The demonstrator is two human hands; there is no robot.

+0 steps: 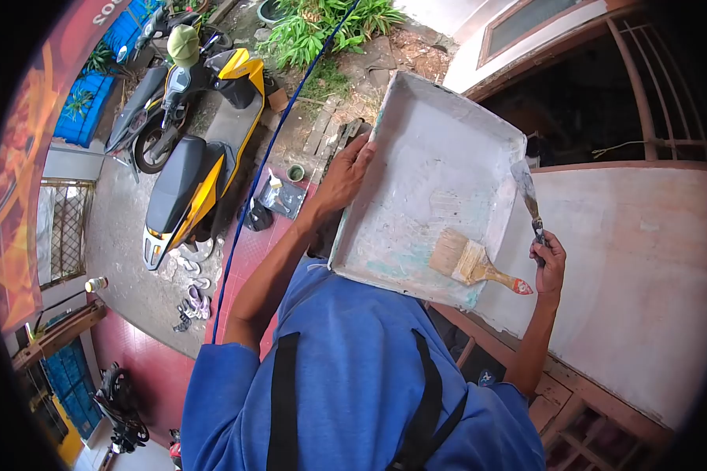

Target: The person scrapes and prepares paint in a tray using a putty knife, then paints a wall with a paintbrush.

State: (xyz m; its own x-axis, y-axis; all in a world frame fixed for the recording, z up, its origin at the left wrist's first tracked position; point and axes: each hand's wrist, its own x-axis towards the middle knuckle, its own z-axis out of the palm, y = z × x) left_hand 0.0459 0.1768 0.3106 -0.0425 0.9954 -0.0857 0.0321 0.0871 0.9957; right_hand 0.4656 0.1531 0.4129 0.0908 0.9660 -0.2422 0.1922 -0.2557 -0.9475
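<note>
A large shallow tray, whitish and smeared with paint, is held tilted against the front of the blue shirt. My left hand grips its left side edge, fingers wrapped at the rim. A wide paintbrush with pale bristles and a worn wooden handle lies in the tray's lower right part, its red-tipped end over the edge. To the right of the tray, my right hand is closed around the dark handle of a scraper, whose paint-stained blade points up beside the tray's right rim.
A yellow scooter stands at the left on the concrete. Near the tray's left are a dark board and a small green pot. A blue cord runs diagonally on the left. The pale wall is at the right.
</note>
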